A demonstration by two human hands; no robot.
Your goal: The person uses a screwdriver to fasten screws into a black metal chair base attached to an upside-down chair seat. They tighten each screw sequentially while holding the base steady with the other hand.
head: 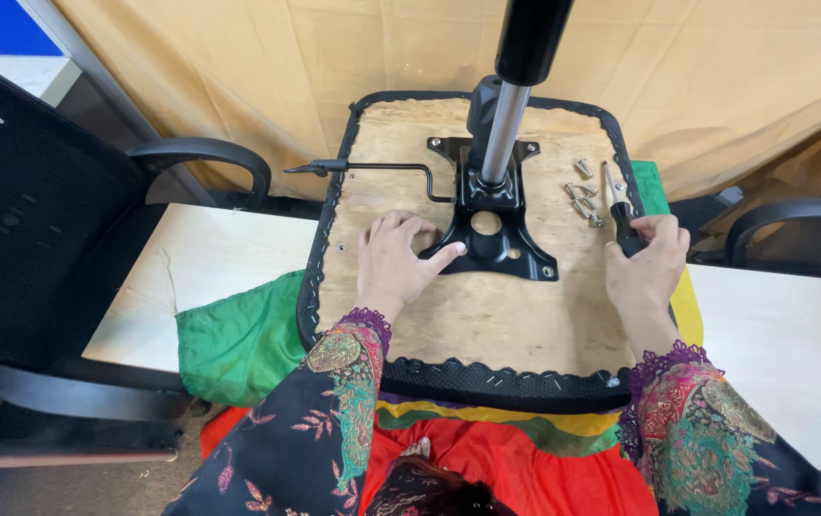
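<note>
Centrally, the left hand [396, 260] is resting half-open on the plywood underside of an upturned chair seat [487, 320], its thumb touching the lower left corner of the black metal mounting plate [495, 239]. The right hand [648, 266] is closing around a black-handled screwdriver [621, 212] at the seat's right edge. Loose bolts [583, 199] are lying just left of the screwdriver. A gas-lift cylinder [506, 134] is rising from the plate.

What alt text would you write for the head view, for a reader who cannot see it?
An upturned chair seat lies on a table; the left hand rests on its black metal mounting plate, the right hand holds a screwdriver beside loose bolts.
</note>
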